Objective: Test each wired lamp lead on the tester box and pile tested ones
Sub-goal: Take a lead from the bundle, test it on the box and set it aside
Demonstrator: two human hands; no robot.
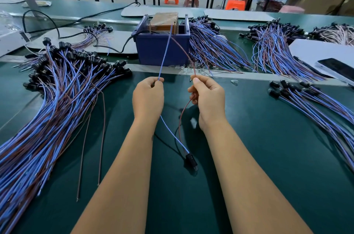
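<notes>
Right now your left hand point(148, 97) pinches the blue wire point(165, 55) between thumb and forefinger, and your right hand point(207, 99) pinches the red wire point(183, 50) the same way, other fingers curled. Both wires belong to one lamp lead. Their far ends reach up to the blue tester box point(162, 48) straight ahead and appear to touch the upright metal pins at its top, though contact is too fine to confirm. The lead's black lamp socket point(191, 159) lies on the green table point(258, 157) between your forearms.

The lead looks very light and limp, so the wires will sag and wander unless held close to their tips. The bare ends are thin and likely bend easily. Pinch the insulation, not the socket.

For room: a large pile of leads point(57, 99) fans out on your left, a smaller pile point(316, 103) lies to your right, and more heaps point(210, 48) crowd beside the box. A raised metal strip point(268, 75) crosses the table just beyond your hands. A phone point(339, 70) sits far right. The green surface directly before you is the open space.
</notes>
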